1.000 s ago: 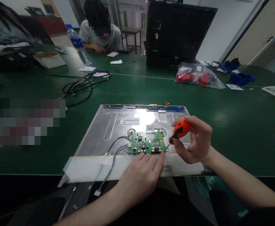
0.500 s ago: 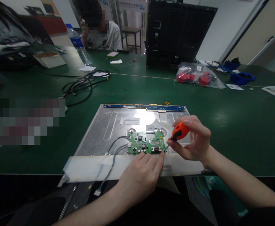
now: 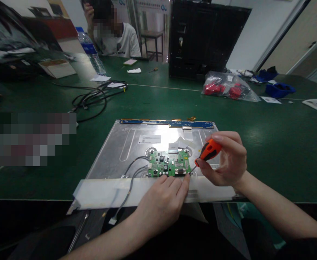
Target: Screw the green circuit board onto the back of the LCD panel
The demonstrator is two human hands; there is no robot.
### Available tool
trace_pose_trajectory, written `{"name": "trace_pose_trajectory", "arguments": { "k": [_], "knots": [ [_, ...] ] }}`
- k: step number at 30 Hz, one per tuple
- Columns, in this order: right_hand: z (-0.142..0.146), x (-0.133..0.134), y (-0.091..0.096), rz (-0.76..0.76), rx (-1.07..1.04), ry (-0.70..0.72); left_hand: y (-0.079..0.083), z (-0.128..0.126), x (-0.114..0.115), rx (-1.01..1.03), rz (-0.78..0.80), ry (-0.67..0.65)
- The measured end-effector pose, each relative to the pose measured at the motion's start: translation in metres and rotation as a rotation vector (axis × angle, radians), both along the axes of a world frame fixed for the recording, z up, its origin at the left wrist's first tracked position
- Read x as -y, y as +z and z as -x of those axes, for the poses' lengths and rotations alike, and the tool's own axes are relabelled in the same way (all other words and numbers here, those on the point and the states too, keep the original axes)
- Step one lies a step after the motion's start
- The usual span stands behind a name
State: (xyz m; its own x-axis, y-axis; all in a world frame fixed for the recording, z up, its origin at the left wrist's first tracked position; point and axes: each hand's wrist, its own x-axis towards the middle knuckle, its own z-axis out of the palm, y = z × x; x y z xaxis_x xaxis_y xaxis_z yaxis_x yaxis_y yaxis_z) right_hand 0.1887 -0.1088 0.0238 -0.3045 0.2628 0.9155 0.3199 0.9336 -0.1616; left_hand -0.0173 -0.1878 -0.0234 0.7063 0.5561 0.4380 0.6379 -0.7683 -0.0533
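An orange-and-black screwdriver [image 3: 211, 149] is pinched between the thumb and fingers of my right hand [image 3: 230, 157]. Its thin shaft slants down to the lower right corner of a green circuit board [image 3: 161, 159]. My left hand [image 3: 165, 200] lies with stretched fingers along the board's lower edge, index fingertip near that corner. Beneath the board is a silvery display panel [image 3: 112, 155], with a blue circuit strip [image 3: 147, 123] along its far edge and whitish film [image 3: 106, 193] along its near edge. Whether the tip sits in a screw is too small to tell.
Grey wires [image 3: 132, 184] run from the board past the table's front edge. On the green table [image 3: 158, 97] are coiled black cables [image 3: 93, 97], a water bottle [image 3: 91, 50], a bag of red parts [image 3: 228, 86] and an upright black screen [image 3: 201, 39]. A person [image 3: 125, 39] sits opposite.
My right hand has shifted slightly right and its grip on the screwdriver has turned, showing more of the shaft. My left hand and the board stay put. The person opposite has raised a hand.
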Motion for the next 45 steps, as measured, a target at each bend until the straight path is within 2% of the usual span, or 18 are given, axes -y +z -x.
{"name": "trace_pose_trajectory", "arguments": {
  "k": [8, 12, 24, 31, 39, 45],
  "knots": [
    [0.0021, 0.0010, -0.0020, 0.075, -0.043, 0.124, -0.0024, 0.0002, 0.0001, 0.003, -0.002, 0.002],
    [0.0027, -0.0006, 0.0025, 0.049, -0.003, 0.149, -0.0010, -0.0004, -0.0014, 0.014, -0.018, -0.009],
    [0.0030, 0.0004, 0.0041, -0.013, 0.062, 0.056, 0.0002, -0.0007, -0.0015, 0.023, -0.027, -0.009],
    [0.0034, 0.0034, -0.0029, 0.025, 0.035, -0.001, 0.0009, -0.0002, -0.0015, 0.017, -0.024, -0.015],
    [0.0037, 0.0054, -0.0015, 0.110, 0.051, 0.060, 0.0005, -0.0003, -0.0007, 0.018, -0.026, -0.008],
    [0.0038, 0.0027, -0.0017, 0.012, 0.014, 0.074, -0.0011, 0.0000, -0.0007, 0.041, -0.043, -0.015]
  ]
}}
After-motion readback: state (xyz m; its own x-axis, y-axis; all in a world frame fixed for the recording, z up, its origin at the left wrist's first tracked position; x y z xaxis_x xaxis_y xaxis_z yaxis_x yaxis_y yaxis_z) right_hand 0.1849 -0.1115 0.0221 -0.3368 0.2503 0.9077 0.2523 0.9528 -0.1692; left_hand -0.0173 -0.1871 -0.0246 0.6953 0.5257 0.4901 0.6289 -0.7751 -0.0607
